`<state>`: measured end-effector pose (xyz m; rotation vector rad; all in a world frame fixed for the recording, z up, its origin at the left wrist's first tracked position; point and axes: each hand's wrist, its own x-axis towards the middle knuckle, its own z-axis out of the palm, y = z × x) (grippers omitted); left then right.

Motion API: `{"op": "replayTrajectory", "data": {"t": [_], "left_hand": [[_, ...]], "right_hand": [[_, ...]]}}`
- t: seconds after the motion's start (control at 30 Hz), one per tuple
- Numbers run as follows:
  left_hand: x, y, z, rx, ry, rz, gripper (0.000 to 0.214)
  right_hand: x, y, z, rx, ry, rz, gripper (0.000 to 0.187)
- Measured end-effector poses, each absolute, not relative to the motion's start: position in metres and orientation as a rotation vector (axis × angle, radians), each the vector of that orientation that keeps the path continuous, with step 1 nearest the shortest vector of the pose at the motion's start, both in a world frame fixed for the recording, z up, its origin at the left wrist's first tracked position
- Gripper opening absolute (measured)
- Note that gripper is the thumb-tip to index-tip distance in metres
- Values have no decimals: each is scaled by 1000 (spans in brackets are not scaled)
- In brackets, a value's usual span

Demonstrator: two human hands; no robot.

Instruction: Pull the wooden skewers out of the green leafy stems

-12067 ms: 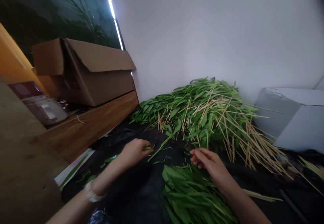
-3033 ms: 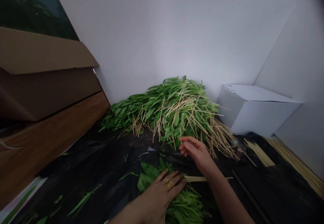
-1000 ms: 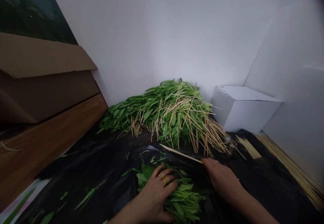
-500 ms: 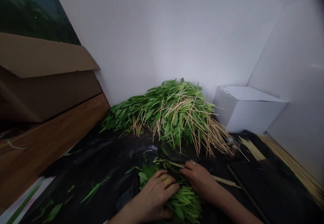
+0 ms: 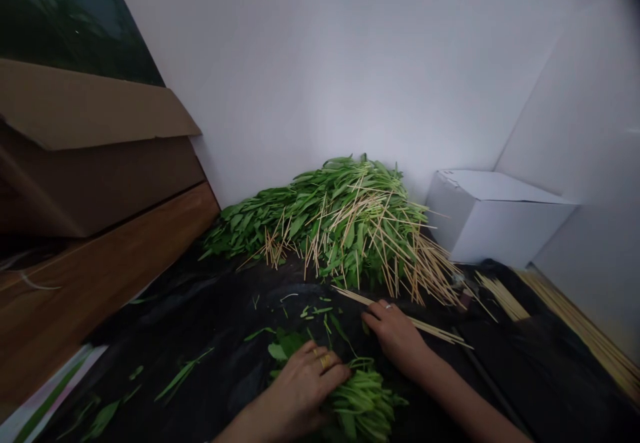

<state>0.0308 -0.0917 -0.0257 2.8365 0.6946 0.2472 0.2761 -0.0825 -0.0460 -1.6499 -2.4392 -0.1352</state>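
Observation:
My left hand (image 5: pixel 307 386), with a gold ring, is closed over a bundle of leafy greens (image 5: pixel 367 403) at the bottom middle. The bundle's pale cut stems point right and its leaves show to the left of the hand. Further right, my right hand (image 5: pixel 395 336) has its fingers closed over a few thin bamboo skewers (image 5: pixel 440 331). These skewers lie slantwise just above the black plastic sheet or rest on it; I cannot tell which. Behind both hands is a large heap of greens (image 5: pixel 275 213), with many bamboo skewers (image 5: pixel 385 246) sticking out of it.
Leaf scraps (image 5: pixel 185 373) are scattered on the black plastic sheet (image 5: pixel 200 316). A white box (image 5: pixel 510 226) stands at the back right, near more skewers (image 5: pixel 503 296) and long sticks (image 5: pixel 580 323). An open cardboard box (image 5: pixel 100 183) is at the left, on wood.
My right hand has moved away from the greens, slightly up and right, with the skewers under its fingers. My left hand stays on the bundle, whose stems are now more exposed.

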Motion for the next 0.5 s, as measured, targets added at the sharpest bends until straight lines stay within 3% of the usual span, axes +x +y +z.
{"op": "replayTrajectory", "data": {"t": [0.2,0.5], "left_hand": [[29,-83,18,2628,814,496,28],[13,-46,55,2241,1055,879,34]], "right_hand": [[275,-85,-44,-1643,-2421,-116,22],[274,-85,-40,-1598,-2253,65,17]]}}
